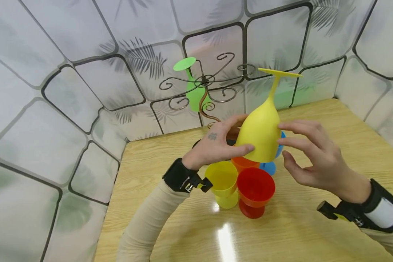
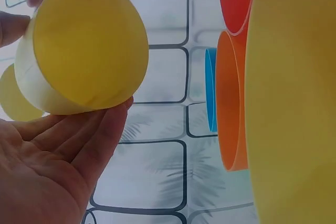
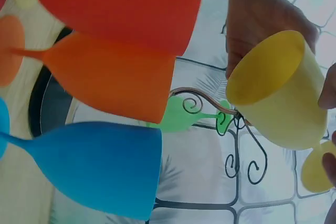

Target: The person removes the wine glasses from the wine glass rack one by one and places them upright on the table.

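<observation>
My left hand (image 1: 213, 143) grips the bowl of a yellow plastic goblet (image 1: 260, 131), its thumb on the near side and its fingers behind. The goblet is upside down, mouth down and foot up, in the air above the table. At the bowl's right side is my right hand (image 1: 317, 156), fingers spread, with the forefinger tip at the wall and the thumb apart from it. Behind, a dark wire rack (image 1: 204, 80) with curled arms carries an inverted green goblet (image 1: 184, 64) on its left.
Below the hands, upright goblets stand close together on the wooden table (image 1: 144, 182): yellow (image 1: 222, 178), red (image 1: 256, 187), orange (image 1: 245, 163) and blue (image 1: 268, 168). The rack's dark round base (image 3: 50, 95) sits behind them. Patterned walls (image 1: 85, 83) enclose the table's back and sides.
</observation>
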Demonstrator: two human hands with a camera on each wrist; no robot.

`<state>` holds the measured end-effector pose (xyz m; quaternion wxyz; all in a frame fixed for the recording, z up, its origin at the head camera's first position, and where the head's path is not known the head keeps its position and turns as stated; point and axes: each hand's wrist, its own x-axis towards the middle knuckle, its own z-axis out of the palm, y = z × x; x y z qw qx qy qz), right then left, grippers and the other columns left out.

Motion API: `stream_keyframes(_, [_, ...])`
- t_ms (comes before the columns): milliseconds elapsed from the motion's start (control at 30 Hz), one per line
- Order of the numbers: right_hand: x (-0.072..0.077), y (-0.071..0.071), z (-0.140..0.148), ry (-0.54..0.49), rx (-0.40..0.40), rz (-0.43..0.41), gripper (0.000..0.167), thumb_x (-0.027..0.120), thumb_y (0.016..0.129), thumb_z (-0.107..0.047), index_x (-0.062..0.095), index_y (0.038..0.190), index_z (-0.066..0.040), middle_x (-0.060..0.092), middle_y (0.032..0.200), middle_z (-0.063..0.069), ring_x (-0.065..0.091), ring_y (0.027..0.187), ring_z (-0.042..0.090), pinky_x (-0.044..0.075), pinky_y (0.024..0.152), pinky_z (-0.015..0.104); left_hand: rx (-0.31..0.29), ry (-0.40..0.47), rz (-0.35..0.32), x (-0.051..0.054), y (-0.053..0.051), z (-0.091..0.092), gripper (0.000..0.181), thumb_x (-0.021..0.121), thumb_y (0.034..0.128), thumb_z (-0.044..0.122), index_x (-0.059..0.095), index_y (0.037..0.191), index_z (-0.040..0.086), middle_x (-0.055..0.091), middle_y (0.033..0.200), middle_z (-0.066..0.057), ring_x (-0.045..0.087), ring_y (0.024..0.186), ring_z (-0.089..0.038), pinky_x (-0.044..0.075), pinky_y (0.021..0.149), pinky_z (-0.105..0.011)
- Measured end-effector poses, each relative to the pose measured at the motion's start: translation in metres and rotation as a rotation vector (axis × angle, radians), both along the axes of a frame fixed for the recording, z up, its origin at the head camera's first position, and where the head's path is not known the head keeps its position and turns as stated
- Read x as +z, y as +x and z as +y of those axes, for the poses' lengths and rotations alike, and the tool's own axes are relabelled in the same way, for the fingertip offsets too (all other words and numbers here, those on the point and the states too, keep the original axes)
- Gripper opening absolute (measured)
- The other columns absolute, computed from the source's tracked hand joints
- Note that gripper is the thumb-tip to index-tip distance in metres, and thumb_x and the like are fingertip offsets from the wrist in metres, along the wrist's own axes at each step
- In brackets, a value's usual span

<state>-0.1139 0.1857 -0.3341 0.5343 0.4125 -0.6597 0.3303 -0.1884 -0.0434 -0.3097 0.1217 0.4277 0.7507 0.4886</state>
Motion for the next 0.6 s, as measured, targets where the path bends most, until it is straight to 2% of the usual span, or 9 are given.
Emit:
stream_keyframes(67, [0.0004,0.0003,-0.0017,0.047,-0.039,0.072,0.019,0.055,0.098,-0.015,0.066,0.095,0.0,0.066,0.107,0.025,0.055,0.092,0.044,0.044,0.106,0.022,-0.016,0.003,-0.001,0.0002,0.0002,-0.0005,0.07,0.072,0.0908,0.021,0.042,0.152,0.006,0.069,0.127,-0.011,0.068,0.113,-0.011,0.058,0.094,-0.03])
stream_keyframes(133, [-0.0002,0.0004,-0.0015,0.109,-0.07,0.105,0.016,0.053,0.098,-0.013,0.067,0.097,-0.003,0.067,0.11,0.023,0.056,0.096,0.044,0.043,0.106,0.028,-0.039,0.015,-0.006,0.0002,0.0004,-0.0011,0.069,0.07,0.0918,0.02,0.041,0.152,0.003,0.069,0.127,-0.013,0.068,0.112,-0.011,0.058,0.095,-0.031])
stream_keyframes(333, [-0.0041,0.0029,0.0015,0.299,-0.125,0.117,0.018,0.054,0.104,-0.022,0.067,0.111,-0.013,0.065,0.124,0.018,0.055,0.116,0.039,0.034,0.114,0.048,-0.125,0.06,-0.07,-0.0019,-0.0008,-0.003,0.062,0.062,0.0957,0.015,0.04,0.152,-0.001,0.066,0.13,-0.017,0.067,0.11,-0.015,0.059,0.094,-0.033])
stream_keyframes(433, [-0.005,0.0041,0.0016,0.363,-0.154,0.127,0.021,0.05,0.107,-0.025,0.066,0.118,-0.015,0.063,0.128,0.017,0.053,0.123,0.038,0.031,0.118,0.051,-0.154,0.076,-0.106,-0.0029,-0.0014,-0.0033,0.06,0.059,0.0965,0.014,0.04,0.152,-0.001,0.065,0.13,-0.018,0.067,0.109,-0.017,0.06,0.092,-0.036])
stream_keyframes(600, [-0.0041,0.0077,0.0023,0.427,-0.197,0.137,0.025,0.046,0.109,-0.019,0.064,0.125,-0.016,0.062,0.13,0.018,0.052,0.127,0.038,0.032,0.117,0.055,-0.187,0.084,-0.11,-0.0027,-0.0019,-0.0019,0.062,0.059,0.0969,0.024,0.041,0.152,-0.001,0.066,0.128,-0.016,0.068,0.104,-0.017,0.061,0.089,-0.039])
